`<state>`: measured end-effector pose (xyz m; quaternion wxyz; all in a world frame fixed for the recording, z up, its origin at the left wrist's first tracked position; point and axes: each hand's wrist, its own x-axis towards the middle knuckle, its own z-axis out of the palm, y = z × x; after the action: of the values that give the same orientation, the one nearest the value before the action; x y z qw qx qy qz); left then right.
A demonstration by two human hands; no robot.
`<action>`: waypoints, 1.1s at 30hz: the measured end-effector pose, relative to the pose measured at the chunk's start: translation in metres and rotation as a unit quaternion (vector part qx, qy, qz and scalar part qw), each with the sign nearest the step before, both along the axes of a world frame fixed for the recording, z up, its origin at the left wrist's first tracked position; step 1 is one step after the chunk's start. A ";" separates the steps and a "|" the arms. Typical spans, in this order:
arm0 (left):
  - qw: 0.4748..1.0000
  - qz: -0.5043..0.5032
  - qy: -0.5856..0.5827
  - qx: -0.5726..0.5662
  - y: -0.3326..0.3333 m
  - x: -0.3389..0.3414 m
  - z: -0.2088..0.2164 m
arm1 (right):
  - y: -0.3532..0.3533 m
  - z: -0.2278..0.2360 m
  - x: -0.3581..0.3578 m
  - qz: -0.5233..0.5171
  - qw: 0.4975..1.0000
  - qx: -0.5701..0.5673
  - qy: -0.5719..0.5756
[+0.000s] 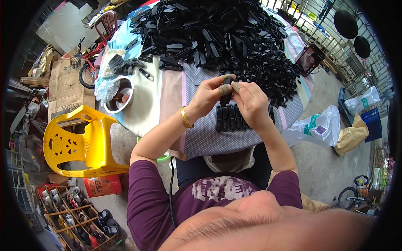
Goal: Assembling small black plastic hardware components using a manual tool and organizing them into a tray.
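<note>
Over the near part of the table, my left hand (208, 97) pinches a black oblong plastic piece (226, 97) held upright between thumb and fingers. My right hand (252, 104) is closed right beside it, fingertips pressed together at the piece's upper end; whatever they grip is too small to make out. Tan wraps cover some fingertips. Just below, a row of similar black pieces (229, 119) stands side by side on the dotted cloth (201, 136), partly hidden by my right hand. Beyond lie a big heap of black oblong parts (209, 33) and a pile of smaller black parts (272, 75).
A white bowl (130, 102) and clear plastic bag (106, 90) stand on the table's left side. A yellow chair (67, 140) is left of me, a red bucket (102, 186) below it. White plastic bags (320, 125) and a brown paper bag (352, 134) sit on the right floor.
</note>
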<state>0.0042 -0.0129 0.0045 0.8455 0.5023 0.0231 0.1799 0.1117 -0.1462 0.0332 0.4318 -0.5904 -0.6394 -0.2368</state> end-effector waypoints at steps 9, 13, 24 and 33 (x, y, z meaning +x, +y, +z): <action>1.000 -0.003 -0.011 -0.020 0.001 -0.002 0.007 | -0.002 0.006 -0.013 -0.005 1.000 -0.011 0.017; 0.998 -0.023 0.001 -0.058 0.003 -0.003 0.001 | -0.002 0.006 -0.008 -0.002 0.999 -0.033 -0.010; 0.997 -0.003 0.024 -0.070 -0.006 0.000 0.003 | -0.012 0.015 -0.017 -0.044 0.995 -0.093 -0.004; 0.818 0.232 0.050 0.524 0.020 0.002 0.014 | -0.096 0.008 0.018 -0.200 0.947 -0.111 0.223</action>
<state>0.0062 0.0074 0.0184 0.3850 0.8577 0.0836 0.3304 0.1292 -0.2419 0.0409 0.4387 -0.7884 -0.4176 -0.1077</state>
